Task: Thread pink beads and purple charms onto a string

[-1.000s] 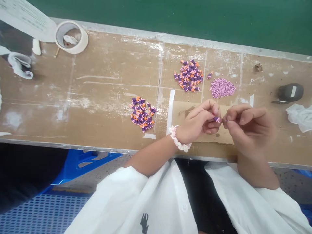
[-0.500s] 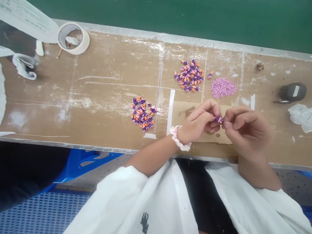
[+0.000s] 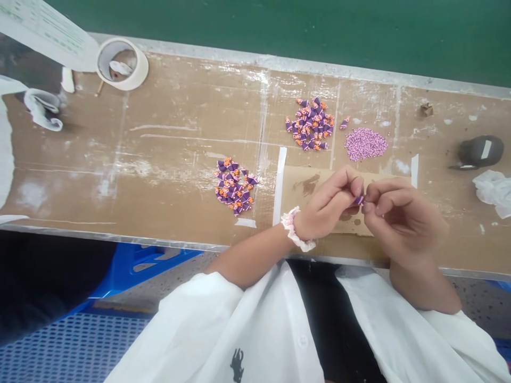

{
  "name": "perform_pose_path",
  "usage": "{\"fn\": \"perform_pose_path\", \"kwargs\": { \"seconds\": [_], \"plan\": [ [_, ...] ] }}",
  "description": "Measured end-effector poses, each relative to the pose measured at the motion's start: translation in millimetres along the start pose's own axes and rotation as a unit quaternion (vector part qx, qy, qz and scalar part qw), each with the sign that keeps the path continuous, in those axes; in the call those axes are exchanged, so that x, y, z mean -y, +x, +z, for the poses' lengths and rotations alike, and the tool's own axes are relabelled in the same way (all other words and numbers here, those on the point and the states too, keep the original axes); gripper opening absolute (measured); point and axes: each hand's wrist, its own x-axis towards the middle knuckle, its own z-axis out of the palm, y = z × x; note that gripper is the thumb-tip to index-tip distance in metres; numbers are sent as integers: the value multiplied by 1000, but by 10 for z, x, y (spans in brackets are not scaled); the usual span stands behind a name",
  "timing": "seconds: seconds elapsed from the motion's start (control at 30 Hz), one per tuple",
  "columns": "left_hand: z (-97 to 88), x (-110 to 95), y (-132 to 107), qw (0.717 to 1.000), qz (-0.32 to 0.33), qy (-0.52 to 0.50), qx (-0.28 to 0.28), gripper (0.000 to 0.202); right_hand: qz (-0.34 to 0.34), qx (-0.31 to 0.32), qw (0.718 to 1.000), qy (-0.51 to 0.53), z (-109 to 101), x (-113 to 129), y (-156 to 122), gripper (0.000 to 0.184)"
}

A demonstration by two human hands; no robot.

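Tabletop [image 3: 191, 106], purple piece [image 3: 359, 200] in fingers [image 3: 373, 214]

Bright, even light, glare on the tabletop [image 3: 191, 106], right hand [image 3: 405, 218] seemingly blurred

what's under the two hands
A stained brown sheet, with a white tape strip at its left end, shows around the left hand and beside the right hand. Whatever lies directly beneath them is covered.

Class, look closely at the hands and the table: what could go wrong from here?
The tiny purple piece pinched in the left hand might slip and drop. The loose pink bits lie uncontained, so a knock could scatter them. The lone figure beside them could be overlooked.
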Motion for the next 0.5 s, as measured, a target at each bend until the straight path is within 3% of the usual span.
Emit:
{"fn": "perform_pose_path", "kwargs": {
  "seconds": [0.2,0.5],
  "plan": [
    [34,29,-44,1000,-6,13,-15,8,-42,14,998,-52,-14,5,24,25],
    [66,-46,-25,993,-53,-101,-8,12,-106,-9,992,-67,-9,-4,22,28]
  ]
}}
